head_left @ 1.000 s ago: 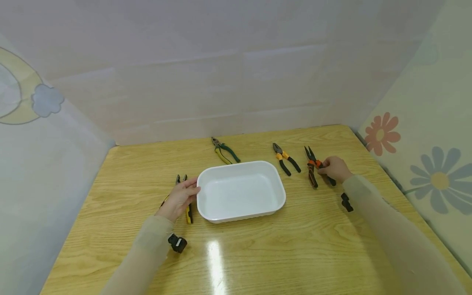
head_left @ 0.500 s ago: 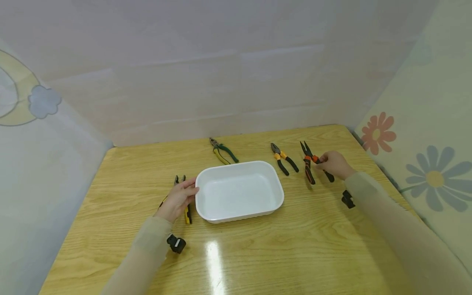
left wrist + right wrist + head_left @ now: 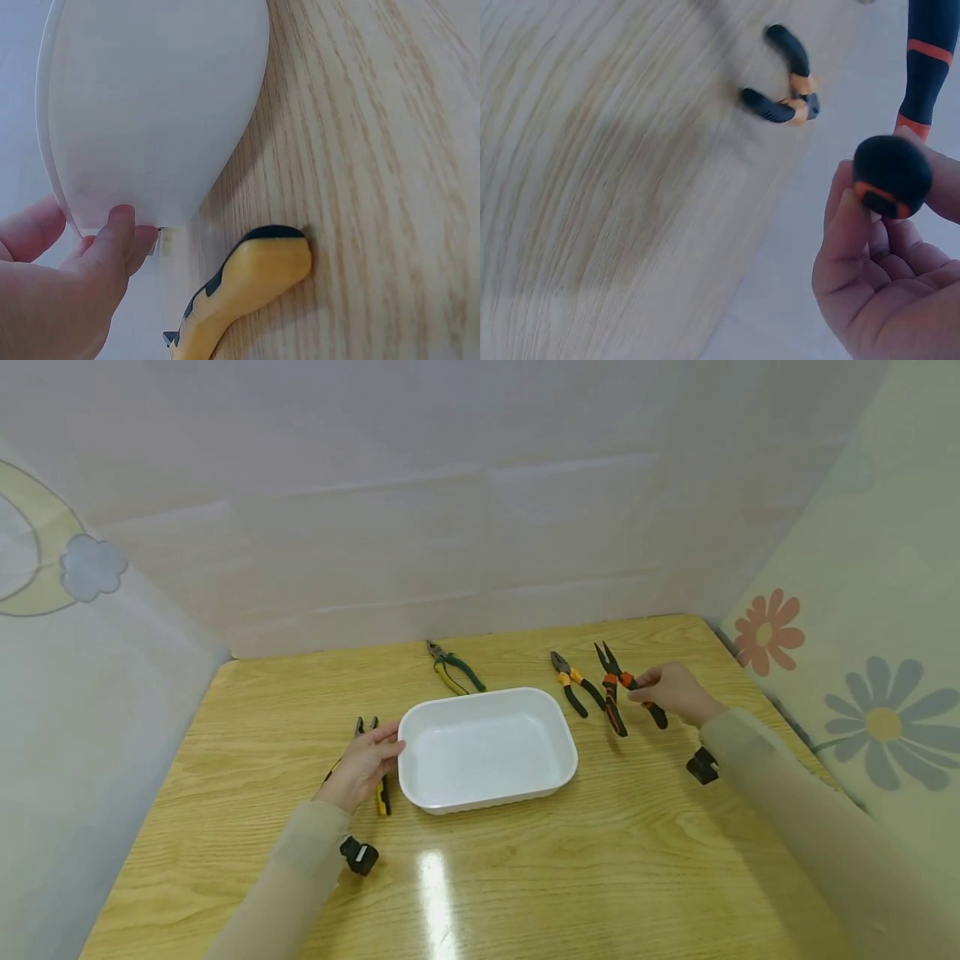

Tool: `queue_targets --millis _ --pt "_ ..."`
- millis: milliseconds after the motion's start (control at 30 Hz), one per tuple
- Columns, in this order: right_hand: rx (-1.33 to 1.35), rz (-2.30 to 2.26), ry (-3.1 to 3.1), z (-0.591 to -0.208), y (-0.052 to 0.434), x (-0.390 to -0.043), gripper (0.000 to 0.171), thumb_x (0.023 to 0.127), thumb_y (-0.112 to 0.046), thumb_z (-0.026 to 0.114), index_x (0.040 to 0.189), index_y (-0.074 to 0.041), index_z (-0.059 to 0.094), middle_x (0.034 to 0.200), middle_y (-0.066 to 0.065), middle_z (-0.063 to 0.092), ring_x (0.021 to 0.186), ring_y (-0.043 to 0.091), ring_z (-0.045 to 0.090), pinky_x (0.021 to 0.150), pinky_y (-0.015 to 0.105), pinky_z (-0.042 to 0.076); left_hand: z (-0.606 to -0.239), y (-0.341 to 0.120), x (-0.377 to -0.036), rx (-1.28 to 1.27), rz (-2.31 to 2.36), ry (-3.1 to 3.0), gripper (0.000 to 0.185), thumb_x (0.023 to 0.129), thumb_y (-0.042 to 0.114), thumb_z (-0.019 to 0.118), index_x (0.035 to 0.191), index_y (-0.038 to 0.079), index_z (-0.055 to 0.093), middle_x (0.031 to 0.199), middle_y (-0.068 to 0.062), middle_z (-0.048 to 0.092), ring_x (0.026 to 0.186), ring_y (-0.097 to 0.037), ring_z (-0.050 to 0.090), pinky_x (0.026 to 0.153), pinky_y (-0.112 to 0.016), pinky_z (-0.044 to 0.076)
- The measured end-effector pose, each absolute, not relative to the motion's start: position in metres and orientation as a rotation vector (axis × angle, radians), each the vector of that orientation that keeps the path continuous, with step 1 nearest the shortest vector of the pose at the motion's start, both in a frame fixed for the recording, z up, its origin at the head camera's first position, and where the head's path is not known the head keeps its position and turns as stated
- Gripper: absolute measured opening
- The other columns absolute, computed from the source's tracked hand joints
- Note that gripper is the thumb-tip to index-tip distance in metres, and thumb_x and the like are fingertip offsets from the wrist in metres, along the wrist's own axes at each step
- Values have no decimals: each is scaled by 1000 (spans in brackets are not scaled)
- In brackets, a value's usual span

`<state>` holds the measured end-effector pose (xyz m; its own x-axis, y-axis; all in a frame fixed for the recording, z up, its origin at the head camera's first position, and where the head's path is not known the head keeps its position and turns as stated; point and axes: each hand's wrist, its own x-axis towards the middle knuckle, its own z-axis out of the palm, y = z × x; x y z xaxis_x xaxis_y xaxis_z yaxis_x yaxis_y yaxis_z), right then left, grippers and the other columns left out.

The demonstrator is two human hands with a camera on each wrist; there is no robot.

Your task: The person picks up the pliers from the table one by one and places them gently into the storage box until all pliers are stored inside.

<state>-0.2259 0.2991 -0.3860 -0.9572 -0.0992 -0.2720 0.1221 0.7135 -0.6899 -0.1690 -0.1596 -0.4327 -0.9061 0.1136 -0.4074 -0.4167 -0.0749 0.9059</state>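
My left hand point(image 3: 362, 766) pinches the left rim of a white rectangular tray point(image 3: 487, 758); in the left wrist view the hand point(image 3: 75, 277) has fingers on both sides of the tray wall point(image 3: 150, 112). Under that hand lies a pair of yellow-and-black pliers point(image 3: 383, 797), partly hidden. My right hand point(image 3: 678, 692) holds long-nose pliers point(image 3: 613, 681) with black and red handles by one handle, tips pointing away. The right wrist view puts the handle end point(image 3: 892, 176) between the thumb and fingers of the hand point(image 3: 885, 277), raised off the table.
Pliers with orange-and-black handles point(image 3: 576, 683) lie on the wooden table point(image 3: 562, 877) just left of the held pair. Behind the tray are green-and-yellow pliers point(image 3: 453, 667). Patterned cloth walls point(image 3: 450, 527) enclose the table's back and sides.
My right hand has lifted the long-nose pliers and moved them left, closer to the orange-and-black pair. The left hand and the tray stay in place.
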Motion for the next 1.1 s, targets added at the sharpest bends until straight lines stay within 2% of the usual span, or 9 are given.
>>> queue_targets --millis 100,233,433,700,867,967,1100 --pt "57 -1163 2578 -382 293 -224 47 95 -20 65 126 12 50 116 23 56 103 35 56 81 42 49 -432 -160 -169 -321 2040 1846 50 101 1 48 148 -4 33 148 -23 37 118 -22 52 87 -23 49" --pt "73 -1233 2516 -379 286 -221 53 95 -24 66 131 11 48 119 19 55 100 28 58 77 38 50 -433 -159 -169 -317 2043 1845 50 101 1 48 148 -4 33 148 -24 38 107 -15 57 83 -22 50" --pt "100 -1299 2448 -374 273 -218 57 94 -26 66 136 8 46 125 18 51 96 18 58 79 35 50 -434 -160 -170 -310 2047 1849 50 101 0 47 148 -5 32 147 -25 38 96 -7 59 79 -20 50" --pt "81 -1363 2404 -366 254 -213 54 93 -23 68 133 7 48 114 9 58 90 14 57 76 31 49 -434 -160 -169 -323 2043 1847 50 101 0 47 148 -5 32 148 -25 37 100 -10 58 81 -21 50" --pt "54 -1396 2379 -366 243 -213 50 92 -20 69 131 7 50 107 5 61 86 12 60 74 32 50 -433 -161 -169 -331 2039 1858 49 101 0 47 148 -4 33 148 -23 38 113 -19 54 85 -22 49" --pt "37 -1399 2363 -366 236 -214 49 92 -19 70 129 6 51 107 6 60 86 13 59 73 32 51 -433 -160 -169 -334 2042 1860 49 101 0 48 148 -4 34 148 -23 39 120 -23 51 88 -24 48" --pt "21 -1418 2314 -366 226 -214 38 92 -14 69 121 5 55 98 5 63 87 20 63 70 30 51 -434 -160 -169 -322 2047 1858 49 101 1 49 148 -4 35 147 -23 39 119 -23 52 88 -24 49"
